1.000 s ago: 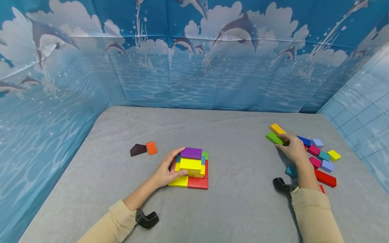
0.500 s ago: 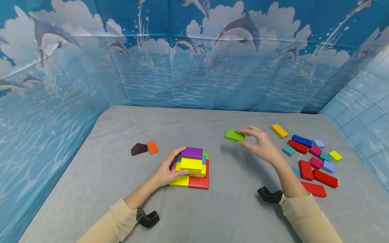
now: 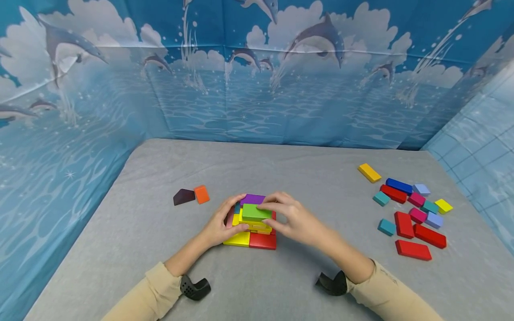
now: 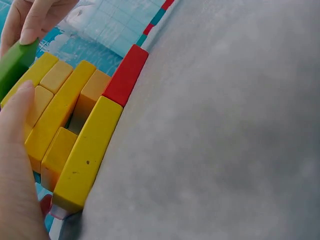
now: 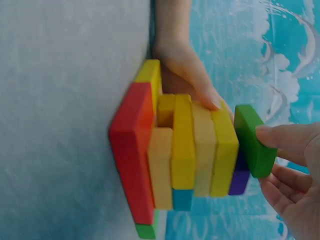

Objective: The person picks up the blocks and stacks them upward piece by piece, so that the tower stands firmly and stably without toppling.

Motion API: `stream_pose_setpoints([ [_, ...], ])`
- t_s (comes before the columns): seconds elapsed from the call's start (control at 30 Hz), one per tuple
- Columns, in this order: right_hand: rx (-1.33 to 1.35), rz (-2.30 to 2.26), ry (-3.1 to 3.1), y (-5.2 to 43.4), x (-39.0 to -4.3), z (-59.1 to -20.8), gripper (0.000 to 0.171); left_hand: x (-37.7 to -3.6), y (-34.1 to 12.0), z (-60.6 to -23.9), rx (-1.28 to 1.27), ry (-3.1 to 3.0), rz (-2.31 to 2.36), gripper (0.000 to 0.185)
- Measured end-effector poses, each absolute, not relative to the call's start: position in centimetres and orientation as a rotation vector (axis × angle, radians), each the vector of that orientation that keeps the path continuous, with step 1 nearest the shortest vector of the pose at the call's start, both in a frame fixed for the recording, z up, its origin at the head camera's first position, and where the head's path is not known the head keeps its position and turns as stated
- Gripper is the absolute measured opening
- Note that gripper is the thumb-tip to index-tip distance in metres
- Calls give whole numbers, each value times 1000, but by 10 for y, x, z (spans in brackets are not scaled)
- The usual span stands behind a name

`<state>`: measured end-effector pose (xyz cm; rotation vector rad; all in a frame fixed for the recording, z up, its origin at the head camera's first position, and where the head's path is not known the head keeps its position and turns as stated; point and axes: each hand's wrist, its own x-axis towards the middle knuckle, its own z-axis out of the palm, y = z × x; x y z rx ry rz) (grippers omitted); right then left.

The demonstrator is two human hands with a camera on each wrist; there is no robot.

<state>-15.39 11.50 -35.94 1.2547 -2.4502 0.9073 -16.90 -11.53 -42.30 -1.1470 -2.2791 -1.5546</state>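
Observation:
A stack of coloured blocks stands mid-table, with red and yellow pieces at its base and a purple block on top. My right hand pinches a green block between thumb and fingers and holds it on the stack's top, next to the purple one. In the right wrist view the green block sits just off the yellow layers. My left hand grips the stack's left side, thumb at the front. In the left wrist view its thumb lies beside the yellow blocks.
A dark maroon block and an orange block lie left of the stack. Several loose blocks and a yellow one are scattered at the right. Dolphin-print walls enclose the grey table on three sides.
My right hand lifted the green block from the right-hand pile and carried it left onto the top of the stack. The left hand stayed on the stack.

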Motion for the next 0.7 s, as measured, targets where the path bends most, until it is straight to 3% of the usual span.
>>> stream_pose_setpoints([
  [0.43, 1211, 658, -2457, 104, -149, -370, 30, -170, -118, -427, -1188, -2225, -1628, 56],
  [0.7, 1140, 849, -2584, 112, -160, -378, 67, -170, -117, -426, -1177, -2251, -1598, 52],
])
